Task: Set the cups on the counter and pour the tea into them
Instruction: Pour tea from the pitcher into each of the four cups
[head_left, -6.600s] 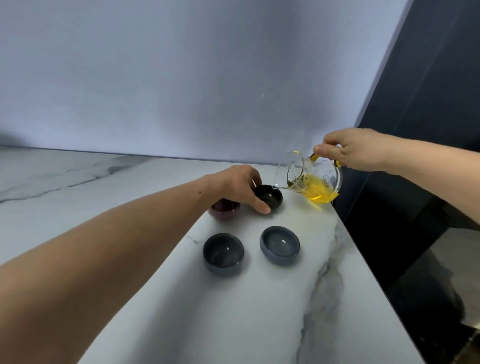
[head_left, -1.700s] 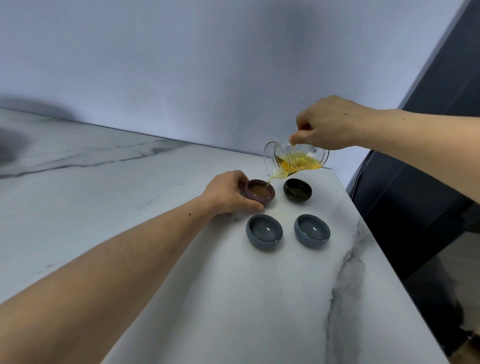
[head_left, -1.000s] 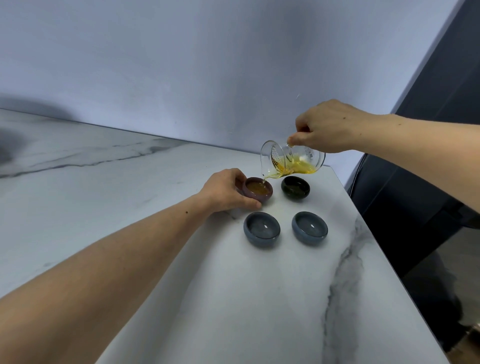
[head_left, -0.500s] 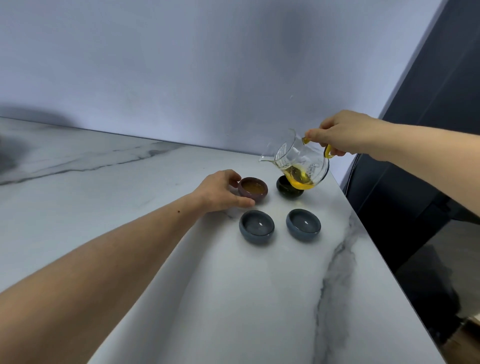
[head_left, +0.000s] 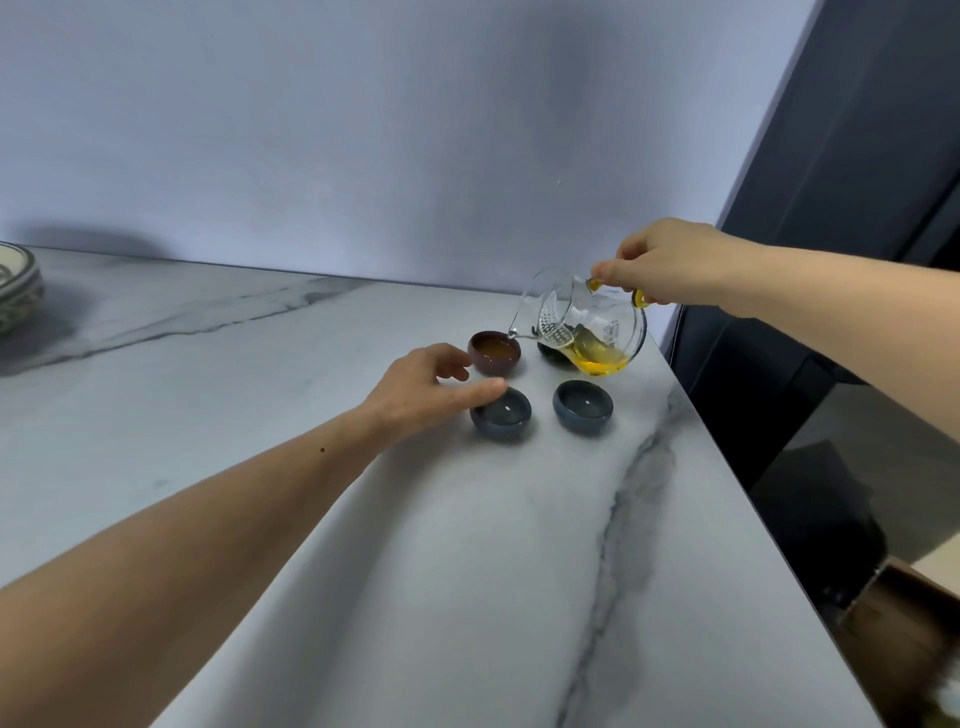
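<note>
Both forearms are bare to the frame edge, with no sleeve, watch, ring or glove in view. The left hand (head_left: 426, 389), nearest the brown cup (head_left: 493, 352), has a small dark mole on its forearm; the right hand (head_left: 670, 265) shows short, unpainted nails

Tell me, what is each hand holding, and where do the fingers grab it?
The right hand holds the glass pitcher by its yellow handle at the rim. The left hand holds nothing; it hangs open by the blue-grey cup.
</note>
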